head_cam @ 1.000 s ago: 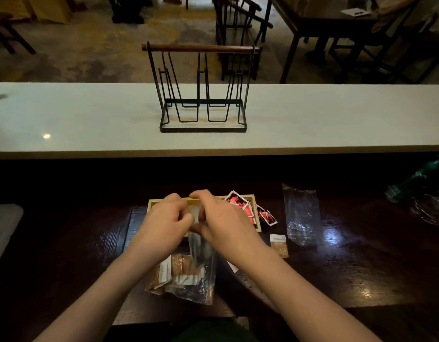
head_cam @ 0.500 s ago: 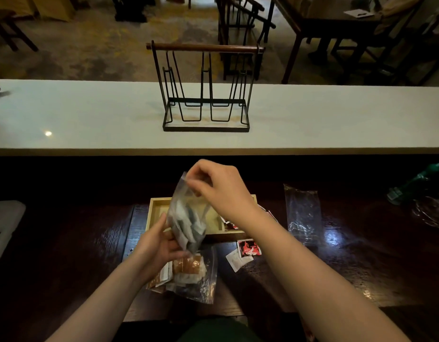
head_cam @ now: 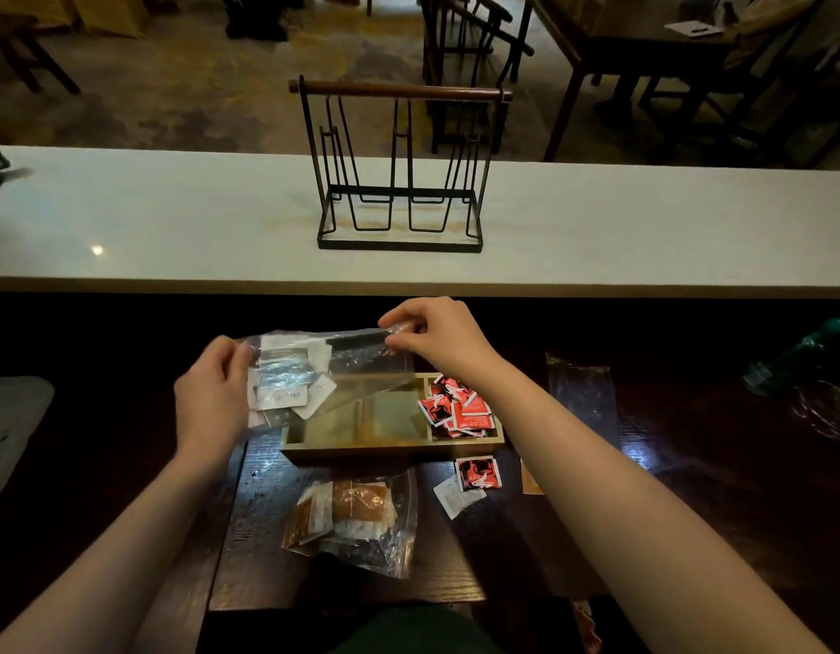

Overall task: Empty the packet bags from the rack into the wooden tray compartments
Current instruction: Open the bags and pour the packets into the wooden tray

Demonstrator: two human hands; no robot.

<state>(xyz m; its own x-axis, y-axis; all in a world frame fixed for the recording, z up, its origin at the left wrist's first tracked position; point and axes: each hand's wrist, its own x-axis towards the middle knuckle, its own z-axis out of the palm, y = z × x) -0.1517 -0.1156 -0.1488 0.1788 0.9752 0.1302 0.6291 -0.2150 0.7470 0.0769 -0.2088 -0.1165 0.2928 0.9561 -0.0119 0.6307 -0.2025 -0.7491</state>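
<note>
I am looking across a dim room of dark chairs and tables, with a pale counter (head_cam: pixel 125 219) running across the far side and a dark wooden worktop (head_cam: pixel 691 464) below it, nearer me. The wire rack (head_cam: pixel 399 172) is standing on the counter with nothing in its slots, so I am judging that every bag is already off it. Above the wooden tray (head_cam: pixel 390 453) my left hand (head_cam: pixel 210 398) is gripping one end of a clear bag of white packets (head_cam: pixel 295 375), fingers curled round it, while my right hand (head_cam: pixel 437 337) is pinching the other end between thumb and fingertips; the bag is hanging level over the tray's left side, its packets bunched toward my left hand and none falling yet. The tray's right compartment is already holding red packets (head_cam: pixel 460 410); the other compartments are looking bare through the plastic. Between the tray and the worktop's near edge a bag of brown and white packets (head_cam: pixel 352 516) is waiting unemptied, with two stray packets (head_cam: pixel 470 481) just beside the tray's right corner. An empty clear bag (head_cam: pixel 581 398) is lying toward the right edge. Roughly one bag done, two left.
</note>
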